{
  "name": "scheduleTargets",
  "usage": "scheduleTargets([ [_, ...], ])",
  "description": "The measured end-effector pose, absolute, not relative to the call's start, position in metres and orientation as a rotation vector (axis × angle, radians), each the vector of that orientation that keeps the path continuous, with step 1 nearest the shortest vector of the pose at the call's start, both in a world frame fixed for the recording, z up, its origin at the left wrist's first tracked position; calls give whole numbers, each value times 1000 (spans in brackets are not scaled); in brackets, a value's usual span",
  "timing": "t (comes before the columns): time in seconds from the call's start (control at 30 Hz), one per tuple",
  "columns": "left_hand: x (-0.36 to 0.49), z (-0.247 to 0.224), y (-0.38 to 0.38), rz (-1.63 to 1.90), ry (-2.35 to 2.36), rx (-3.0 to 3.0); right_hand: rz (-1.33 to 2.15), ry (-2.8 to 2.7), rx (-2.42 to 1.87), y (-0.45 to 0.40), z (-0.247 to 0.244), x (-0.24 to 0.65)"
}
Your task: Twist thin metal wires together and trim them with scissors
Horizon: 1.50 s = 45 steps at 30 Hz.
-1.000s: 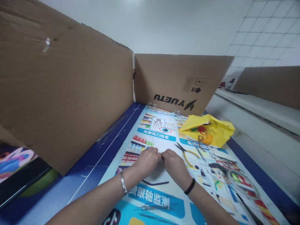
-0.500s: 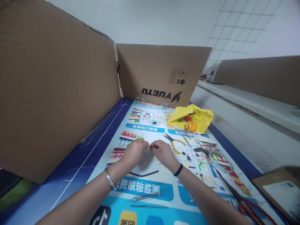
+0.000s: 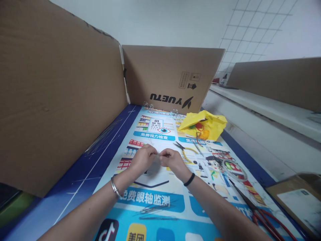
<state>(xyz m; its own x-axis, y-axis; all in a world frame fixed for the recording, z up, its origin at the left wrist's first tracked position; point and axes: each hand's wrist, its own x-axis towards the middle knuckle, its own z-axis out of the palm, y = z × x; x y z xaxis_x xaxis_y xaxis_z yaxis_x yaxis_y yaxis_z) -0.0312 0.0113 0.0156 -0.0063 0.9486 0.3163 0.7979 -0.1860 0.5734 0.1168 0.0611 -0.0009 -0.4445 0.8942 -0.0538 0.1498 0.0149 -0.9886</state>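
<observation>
My left hand [image 3: 144, 158] and my right hand [image 3: 173, 161] meet over the middle of the printed poster sheet [image 3: 150, 182]. Both are closed in a pinch, fingertips almost touching. Whatever lies between them is too small and blurred to name. Just beyond my right hand lie the pliers [image 3: 186, 152] with yellow handles, jaws pointing away to the left. Nearer to me, a bundle of thin dark wire pieces [image 3: 157, 209] rests on the sheet between my forearms.
A yellow bag [image 3: 213, 125] with coloured thread stands at the back right. Red-handled scissors [image 3: 258, 212] and a coil of clear line [image 3: 234, 170] lie right. Cardboard panels [image 3: 173, 67] wall the back and left. More wires [image 3: 101, 137] lie left; a cardboard box [image 3: 293, 197] sits right.
My two hands have come slightly closer together at the fingertips, and the right hand has turned a little. The whole view has shifted slightly; the tools and bag lie as before.
</observation>
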Motion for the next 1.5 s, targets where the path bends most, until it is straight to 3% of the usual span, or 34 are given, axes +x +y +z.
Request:
scheduleTargets([
  [0.6,-26,12,14,1124,1641,1465,1665,-1377,-943,52,-4,115],
  [1.5,-35,-10,24,1082,1567,1440,1661,-1218,-907,52,-9,109],
])
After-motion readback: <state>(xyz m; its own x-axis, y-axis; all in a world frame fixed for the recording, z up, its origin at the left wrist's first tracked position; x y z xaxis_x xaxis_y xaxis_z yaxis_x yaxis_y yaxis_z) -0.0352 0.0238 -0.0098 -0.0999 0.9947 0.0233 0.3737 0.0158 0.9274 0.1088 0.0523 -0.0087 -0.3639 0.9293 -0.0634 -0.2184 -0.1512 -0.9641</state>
